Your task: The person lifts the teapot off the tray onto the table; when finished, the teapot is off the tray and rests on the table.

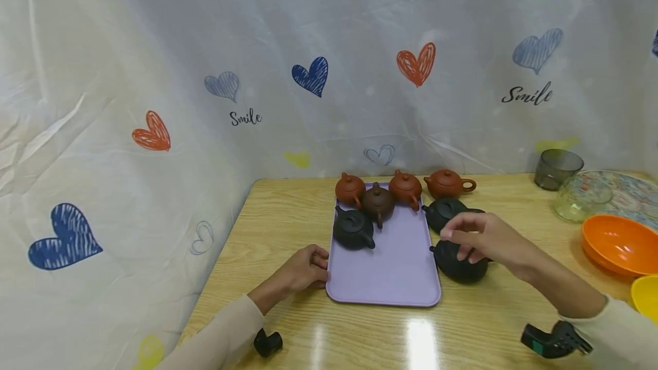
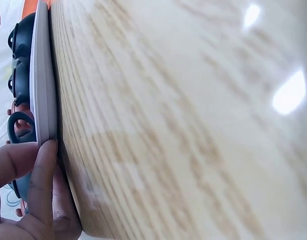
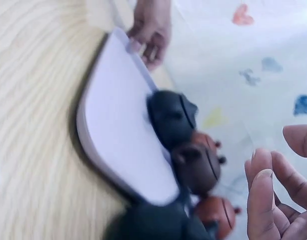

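Note:
My left hand (image 1: 307,267) grips the left edge of a lilac tray (image 1: 382,278); in the left wrist view its fingers (image 2: 42,185) pinch the rim. On the tray's far half sit a black teapot (image 1: 351,232), a dark brown teapot (image 1: 377,203) and two reddish-brown teapots, one at the left (image 1: 349,188) and another at the right (image 1: 404,186). Over a black teapot (image 1: 465,272) beside the tray hovers my right hand (image 1: 480,236), fingers loosely bent. Nothing sits between its thumb and fingertips (image 3: 262,180) in the right wrist view.
Right of the tray, another black teapot (image 1: 442,214) and a reddish-brown teapot (image 1: 445,183) stand behind the hand. Farther right are a dark clear cup (image 1: 557,169), a yellowish glass (image 1: 581,201), a patterned plate (image 1: 629,193), an orange bowl (image 1: 619,244) and a yellow bowl (image 1: 646,296).

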